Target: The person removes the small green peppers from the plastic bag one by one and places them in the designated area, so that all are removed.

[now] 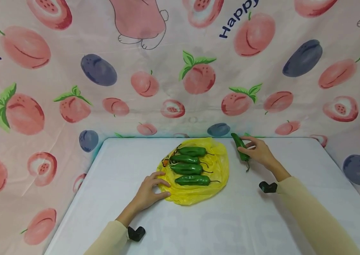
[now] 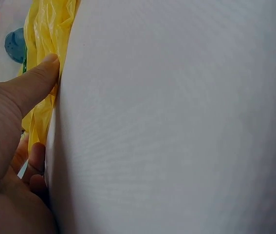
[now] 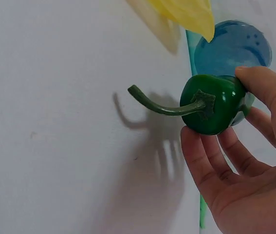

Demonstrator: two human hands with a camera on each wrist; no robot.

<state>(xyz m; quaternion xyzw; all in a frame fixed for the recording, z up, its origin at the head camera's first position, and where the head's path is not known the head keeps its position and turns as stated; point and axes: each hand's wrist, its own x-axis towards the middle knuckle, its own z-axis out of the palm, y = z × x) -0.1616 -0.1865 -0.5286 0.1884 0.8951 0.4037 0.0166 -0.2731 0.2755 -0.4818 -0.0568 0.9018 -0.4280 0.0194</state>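
My right hand [image 1: 259, 152] pinches a long green chili pepper [image 1: 240, 142] near the table's back edge, right of a yellow plastic bag [image 1: 221, 166]. Up close in the right wrist view, the glossy pepper [image 3: 201, 90] lies between thumb and fingertips, its curved stem pointing left. Several more green peppers [image 1: 191, 180] lie in a stack of rows on the flattened bag, stems to the right. At the bag's near left edge my left hand [image 1: 148, 189] rests with fingers spread. Its thumb touches the crumpled yellow plastic [image 2: 50, 24] in the left wrist view.
A white-covered table [image 1: 231, 230] extends under everything. Behind it hangs a pale pink curtain [image 1: 167, 63] printed with peaches and dark plums, meeting the table's back edge. Small black devices [image 1: 136, 233] sit at both wrists.
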